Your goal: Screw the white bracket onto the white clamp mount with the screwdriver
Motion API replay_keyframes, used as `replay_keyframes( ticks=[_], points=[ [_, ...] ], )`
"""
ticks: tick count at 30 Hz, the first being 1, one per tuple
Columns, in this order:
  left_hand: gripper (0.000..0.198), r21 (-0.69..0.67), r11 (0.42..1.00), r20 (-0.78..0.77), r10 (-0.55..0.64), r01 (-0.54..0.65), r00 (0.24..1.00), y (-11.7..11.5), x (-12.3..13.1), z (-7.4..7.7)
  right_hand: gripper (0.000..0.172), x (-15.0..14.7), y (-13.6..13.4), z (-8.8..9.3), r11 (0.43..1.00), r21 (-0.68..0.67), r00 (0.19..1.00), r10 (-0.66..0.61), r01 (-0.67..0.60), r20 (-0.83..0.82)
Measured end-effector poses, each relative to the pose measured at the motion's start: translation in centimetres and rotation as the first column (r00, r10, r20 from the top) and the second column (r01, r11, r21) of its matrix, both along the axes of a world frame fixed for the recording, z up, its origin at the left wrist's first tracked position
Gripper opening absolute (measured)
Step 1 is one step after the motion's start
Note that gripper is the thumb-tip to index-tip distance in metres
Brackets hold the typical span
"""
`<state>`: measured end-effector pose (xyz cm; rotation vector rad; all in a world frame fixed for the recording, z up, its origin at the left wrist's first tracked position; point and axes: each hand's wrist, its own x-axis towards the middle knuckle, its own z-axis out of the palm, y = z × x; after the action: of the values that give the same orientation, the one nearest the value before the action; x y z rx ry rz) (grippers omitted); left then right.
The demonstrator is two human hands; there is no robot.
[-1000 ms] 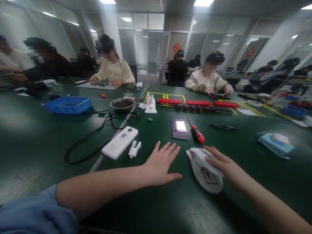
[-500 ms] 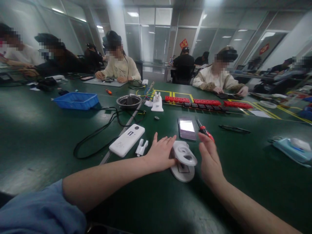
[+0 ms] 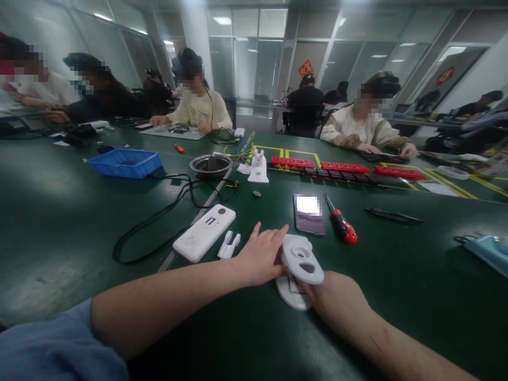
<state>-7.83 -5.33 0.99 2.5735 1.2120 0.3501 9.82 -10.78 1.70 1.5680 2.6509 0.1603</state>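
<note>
A white plastic stand point(image 3: 302, 257) with a round base and a raised, tilted top plate with holes is on the green table before me. My left hand point(image 3: 260, 256) grips its left edge, with the thumb low near the gap between plate and base. From the right, my right hand point(image 3: 339, 299) reaches under the top plate and holds the stand there; its fingertips are hidden. Left of my left hand are a small white forked piece point(image 3: 229, 244) and a white oblong case marked 17 point(image 3: 205, 232). Beyond the stand lie a phone point(image 3: 308, 214) with its screen lit and a red-and-black screwdriver point(image 3: 342, 222).
Farther off are a blue tray point(image 3: 125, 163), a metal bowl point(image 3: 210, 165), a white upright piece point(image 3: 258, 168) and red racks point(image 3: 293, 162). Black tweezers point(image 3: 393, 216) and a light-blue item point(image 3: 486, 251) lie right. A black cable point(image 3: 119, 246) loops at left. Co-workers sit across the table.
My right hand has moved left and down from beside the stand to under its top plate. My left hand stays at the stand's left edge. The screwdriver now shows fully.
</note>
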Motion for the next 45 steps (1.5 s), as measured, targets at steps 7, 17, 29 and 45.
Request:
replay_keyframes(
  ticks=[7,17,29,45],
  points=[
    [0.074,-0.026,1.000,0.003,0.011,-0.011,1.000,0.0,0.1,-0.2,0.020,0.3,0.1,0.2,0.999,-0.029,0.999,0.045,-0.044,0.012],
    [0.074,-0.006,1.000,-0.008,0.016,-0.016,1.000,0.1,0.1,-0.5,0.021,0.4,0.4,-0.5,0.991,0.057,0.989,0.126,-0.122,-0.074],
    [0.073,-0.011,1.000,0.042,0.014,-0.013,0.999,0.2,0.1,-1.0,0.022,1.5,0.2,-0.8,0.982,0.027,0.933,0.184,-0.185,-0.308],
    [0.083,-0.044,0.999,0.023,0.003,-0.002,1.000,0.1,0.1,-0.5,0.021,4.4,-0.4,-0.5,0.982,-0.189,0.683,-0.127,-0.016,-0.719]
  ],
)
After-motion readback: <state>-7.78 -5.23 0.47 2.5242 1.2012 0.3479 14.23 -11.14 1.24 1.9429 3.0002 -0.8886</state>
